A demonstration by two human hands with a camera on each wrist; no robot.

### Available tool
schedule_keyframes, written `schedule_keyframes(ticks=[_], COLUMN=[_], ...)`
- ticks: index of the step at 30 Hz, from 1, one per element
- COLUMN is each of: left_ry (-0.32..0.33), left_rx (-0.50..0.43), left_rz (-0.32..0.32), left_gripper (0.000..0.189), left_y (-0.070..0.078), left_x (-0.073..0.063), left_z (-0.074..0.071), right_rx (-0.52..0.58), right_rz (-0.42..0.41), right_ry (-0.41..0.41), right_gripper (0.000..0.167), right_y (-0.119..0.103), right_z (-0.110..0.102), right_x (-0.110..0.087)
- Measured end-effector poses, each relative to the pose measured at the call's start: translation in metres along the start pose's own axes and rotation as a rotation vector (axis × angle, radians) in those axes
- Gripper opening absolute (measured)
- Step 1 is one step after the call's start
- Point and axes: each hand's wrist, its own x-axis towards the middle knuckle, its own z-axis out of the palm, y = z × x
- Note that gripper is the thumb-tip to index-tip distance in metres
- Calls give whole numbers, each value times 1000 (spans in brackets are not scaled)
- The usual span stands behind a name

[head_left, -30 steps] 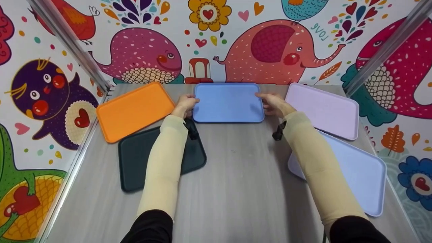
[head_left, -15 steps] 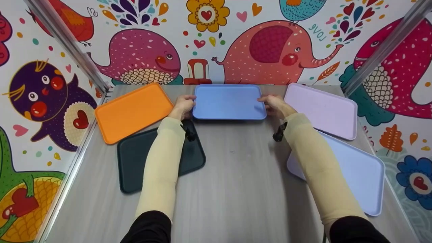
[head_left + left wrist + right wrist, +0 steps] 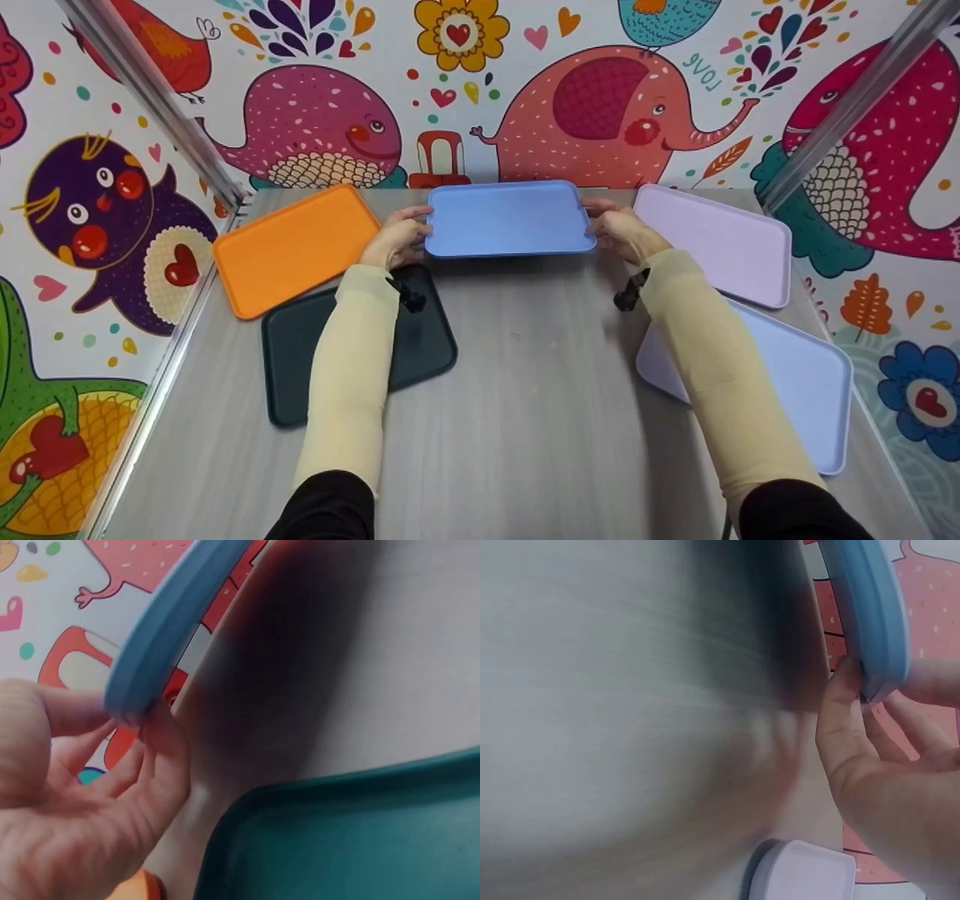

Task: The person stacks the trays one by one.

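Both hands hold a blue rectangular tray (image 3: 510, 219) by its short ends, raised above the far edge of the table. My left hand (image 3: 397, 236) pinches the left end, thumb on one side and fingers beneath, as the left wrist view shows with the tray's rim (image 3: 161, 634) between them. At the opposite end my right hand (image 3: 619, 229) grips the tray's edge (image 3: 870, 622) the same way. A dark shadow lies on the table under the tray.
An orange tray (image 3: 296, 251) and a dark green tray (image 3: 300, 352) lie on the left of the grey table (image 3: 517, 420). On the right are a pale lilac tray (image 3: 720, 244) and a larger light periwinkle tray (image 3: 802, 382). A patterned wall (image 3: 450, 90) stands behind.
The blue tray has risen off the table and tilted slightly, with both hands lifting along with it. The other trays stay where they were.
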Motion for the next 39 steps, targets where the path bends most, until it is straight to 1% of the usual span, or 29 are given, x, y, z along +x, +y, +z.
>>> schedule_keyframes(ticks=[3,6,12,18,23,26,30,34,37,39], left_ry=[-41,-57,-61,-65,-59,-50,-34,-9,6,14], left_rx=[-44,-65,-77,-101,-153,-188,-228,-257,-269,-268], left_rz=[-3,16,84,132,165,185,206,222,233,243], left_gripper=[58,55,49,50,53,53,53,52,52,52], left_y=[-1,-2,-2,-2,-4,-7,-10,-13,-16,-17], left_x=[-2,-2,-4,-6,-7,-7,-7,-7,-7,-8], left_z=[-2,-1,2,7,10,12,17,22,26,29], right_rx=[51,103,166,205,270,305,349,447,515,543], right_rz=[-11,-35,-91,-95,-116,-140,-176,-232,-309,-376], right_ry=[-21,-28,-28,-27,-31,-20,43,150,273,388], right_gripper=[76,77,78,79,78,73,66,61,58,57], right_y=[1,3,5,8,11,15,19,23,29,34], right_z=[-4,-7,-9,-14,-14,-13,-7,5,23,38], right_x=[-2,-5,-9,-17,-23,-27,-32,-35,-38,-39])
